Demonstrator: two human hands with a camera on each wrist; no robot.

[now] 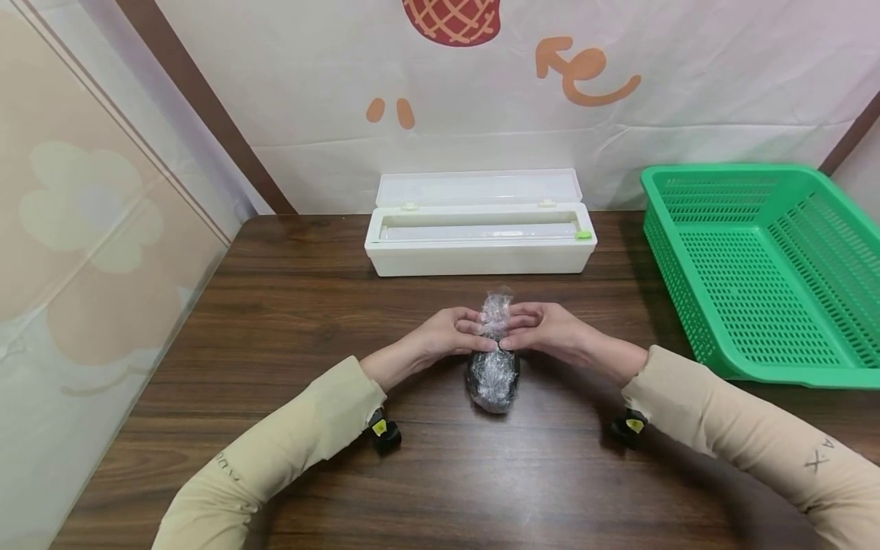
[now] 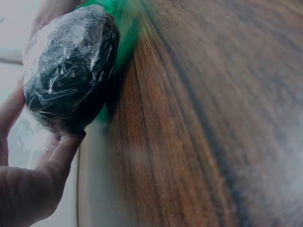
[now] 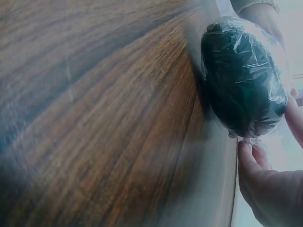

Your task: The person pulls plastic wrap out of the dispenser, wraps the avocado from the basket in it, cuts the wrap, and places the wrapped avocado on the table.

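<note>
A dark oval item (image 1: 493, 380) tightly wrapped in cling film lies on the table between both hands. Past its far end, the loose film (image 1: 496, 312) gathers into a crinkled tail. My left hand (image 1: 448, 334) pinches that gathered film from the left, thumb where the tail meets the oval body. From the opposite side my right hand (image 1: 550, 330) pinches it too, the two thumb tips almost meeting. In the left wrist view, the wrapped item (image 2: 71, 66) looks glossy and creased; in the right wrist view, the wrapped item (image 3: 244, 78) looks dark green to black.
Behind the hands stands a white cling film dispenser (image 1: 481, 263), its clear lid (image 1: 479, 188) raised and a green slider (image 1: 583, 235) at its right end. A green perforated basket (image 1: 722, 359) occupies the right side. A printed cloth (image 1: 309, 99) hangs behind the wooden table (image 1: 289, 305).
</note>
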